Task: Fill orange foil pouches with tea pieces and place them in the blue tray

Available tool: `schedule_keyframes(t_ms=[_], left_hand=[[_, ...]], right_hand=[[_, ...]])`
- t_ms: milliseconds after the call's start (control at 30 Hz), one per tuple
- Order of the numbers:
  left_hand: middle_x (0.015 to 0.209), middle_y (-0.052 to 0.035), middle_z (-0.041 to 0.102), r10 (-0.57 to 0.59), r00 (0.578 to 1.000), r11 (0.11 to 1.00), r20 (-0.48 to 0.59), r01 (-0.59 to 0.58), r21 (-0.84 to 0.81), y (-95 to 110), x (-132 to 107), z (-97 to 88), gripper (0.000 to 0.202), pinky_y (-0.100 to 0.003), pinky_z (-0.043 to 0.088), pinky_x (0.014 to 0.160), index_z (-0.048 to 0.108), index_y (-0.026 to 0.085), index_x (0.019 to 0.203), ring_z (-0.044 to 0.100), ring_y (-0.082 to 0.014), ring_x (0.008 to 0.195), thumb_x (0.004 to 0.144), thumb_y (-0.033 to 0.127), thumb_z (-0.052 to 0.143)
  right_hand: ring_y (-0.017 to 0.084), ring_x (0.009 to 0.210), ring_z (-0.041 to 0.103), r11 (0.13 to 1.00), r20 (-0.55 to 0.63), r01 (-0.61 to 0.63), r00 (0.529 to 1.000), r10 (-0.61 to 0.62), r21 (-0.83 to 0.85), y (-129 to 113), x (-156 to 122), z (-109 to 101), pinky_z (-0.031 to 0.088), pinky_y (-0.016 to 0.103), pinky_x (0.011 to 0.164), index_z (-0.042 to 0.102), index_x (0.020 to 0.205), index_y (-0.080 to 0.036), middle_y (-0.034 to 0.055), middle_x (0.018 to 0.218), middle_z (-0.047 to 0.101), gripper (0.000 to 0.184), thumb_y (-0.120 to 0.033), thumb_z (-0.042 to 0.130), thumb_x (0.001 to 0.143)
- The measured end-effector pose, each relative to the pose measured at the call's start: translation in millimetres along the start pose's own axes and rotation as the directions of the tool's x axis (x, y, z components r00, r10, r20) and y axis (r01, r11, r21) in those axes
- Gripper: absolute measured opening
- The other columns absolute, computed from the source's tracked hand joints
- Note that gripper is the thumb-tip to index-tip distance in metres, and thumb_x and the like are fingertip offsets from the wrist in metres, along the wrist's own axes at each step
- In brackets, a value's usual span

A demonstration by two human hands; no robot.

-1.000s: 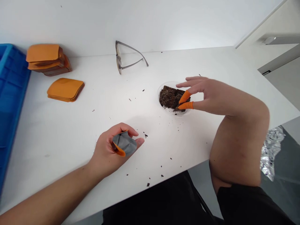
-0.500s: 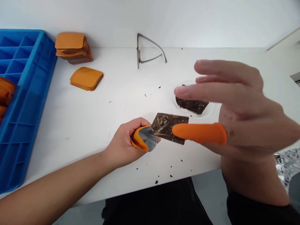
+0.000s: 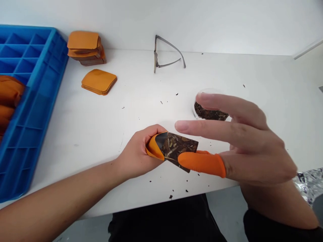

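My left hand (image 3: 138, 151) grips an orange pouch (image 3: 154, 148) with a dark inner lining, its mouth held apart. A dark square slab of pressed tea (image 3: 180, 147) sits tilted with one end inside the pouch mouth. My right hand (image 3: 247, 141) hovers just to the right with its fingers apart. An orange finger cot (image 3: 202, 164) on it touches the slab's lower edge. More pressed tea (image 3: 209, 114) lies in a clear round dish (image 3: 202, 92), partly hidden behind my right fingers.
A blue grid tray (image 3: 40, 84) at the left holds orange pouches (image 3: 8, 90). Two orange pouch stacks (image 3: 83, 40) (image 3: 99, 81) and grey glasses (image 3: 166, 53) lie further back. Dark tea crumbs dot the white table (image 3: 80, 134). Crumpled foil (image 3: 309, 181) shows beyond the right edge.
The tea slab has left the dish and now sits in the pouch mouth. My right hand has moved left and closer to the camera, and the view has turned, shifting the table.
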State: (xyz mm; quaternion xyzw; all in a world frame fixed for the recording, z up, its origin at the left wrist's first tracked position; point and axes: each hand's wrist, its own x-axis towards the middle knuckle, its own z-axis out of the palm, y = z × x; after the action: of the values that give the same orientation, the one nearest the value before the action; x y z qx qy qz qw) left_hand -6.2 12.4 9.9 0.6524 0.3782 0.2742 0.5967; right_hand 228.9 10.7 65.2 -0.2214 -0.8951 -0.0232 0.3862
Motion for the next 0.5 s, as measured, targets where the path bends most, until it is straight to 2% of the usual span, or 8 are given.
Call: schedule_keyframes(t_ms=[100, 300, 500], left_hand=[[0.076, 0.0019, 0.068, -0.007, 1.0, 1.0, -0.002, 0.007, 0.01, 1, 1, -0.7, 0.017, -0.023, 0.052, 0.058, 0.063, 0.019, 0.089, 0.065, -0.0143, 0.069, 0.076, 0.02, 0.074], [0.079, 0.0023, 0.07, -0.015, 0.998, 1.0, 0.063, 0.014, 0.019, 1, 2, -0.5, 0.022, -0.024, 0.055, 0.062, 0.063, 0.02, 0.094, 0.066, -0.0143, 0.07, 0.076, 0.023, 0.075], [0.084, 0.002, 0.073, 0.017, 0.992, 0.998, 0.121, -0.024, 0.053, 1, 3, -4.3, 0.026, -0.025, 0.058, 0.066, 0.065, 0.022, 0.099, 0.07, -0.0163, 0.076, 0.075, 0.024, 0.076]], right_hand=[[0.022, 0.145, 0.05, 0.999, 0.019, -0.041, 0.999, 0.041, 0.029, -5, 1, 0, 0.06, 0.045, 0.111, 0.065, 0.078, -0.029, -0.0104, 0.137, 0.067, 0.018, -0.016, 0.066, 0.09], [0.018, 0.144, 0.052, 0.971, 0.135, -0.21, 0.972, 0.194, 0.113, -12, 5, -5, 0.047, 0.033, 0.125, 0.069, 0.082, -0.032, -0.0114, 0.138, 0.067, 0.017, -0.018, 0.075, 0.087], [0.022, 0.139, 0.057, 0.979, 0.125, -0.14, 0.985, 0.122, 0.149, -8, 4, -5, 0.056, 0.04, 0.118, 0.07, 0.086, -0.033, -0.0097, 0.142, 0.065, 0.011, -0.024, 0.077, 0.086]])
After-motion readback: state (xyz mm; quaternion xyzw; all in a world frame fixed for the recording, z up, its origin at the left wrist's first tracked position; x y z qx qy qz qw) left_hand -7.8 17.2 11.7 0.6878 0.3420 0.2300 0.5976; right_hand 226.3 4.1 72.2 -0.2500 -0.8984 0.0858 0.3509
